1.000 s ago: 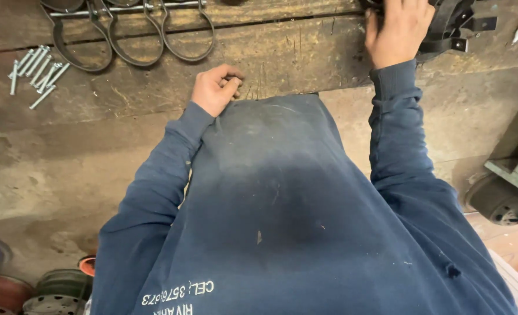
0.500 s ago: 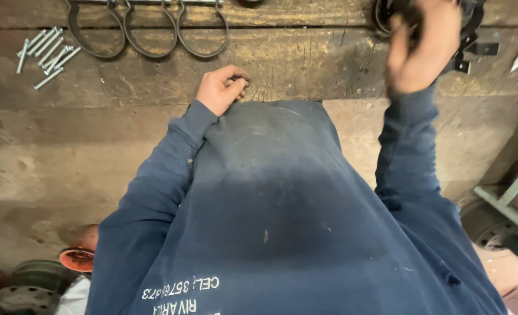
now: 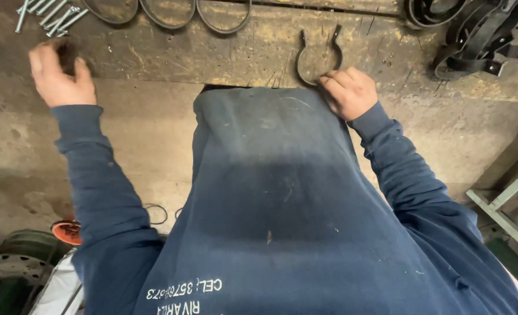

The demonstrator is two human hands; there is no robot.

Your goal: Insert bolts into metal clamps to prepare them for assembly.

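Near the loose silver bolts (image 3: 48, 13), the left hand (image 3: 58, 76) curls around something small and dark; what it is, I cannot tell. On the worn wooden bench (image 3: 212, 55), the right hand (image 3: 347, 92) pinches the dark metal U-shaped clamp (image 3: 318, 58) at its curved base. The clamp looks stiff and fairly heavy, best gripped at that bend.

Metal workshop: scarred wooden bench (image 3: 212, 52), steel clamps (image 3: 475, 35), bolts (image 3: 49, 13).

Person wearing dark navy-blue sweatshirt (image 3: 282, 204), long sleeves ending in ribbed cuffs at wrists. Fabric showing faded, dusty patch across upper chest, darker band below. Pale specks and scuff marks dotting front and right sleeve (image 3: 410, 186). White printed lettering running along lower hem. Left hand (image 3: 58, 73) and right hand (image 3: 349, 90) going bare, no gloves.
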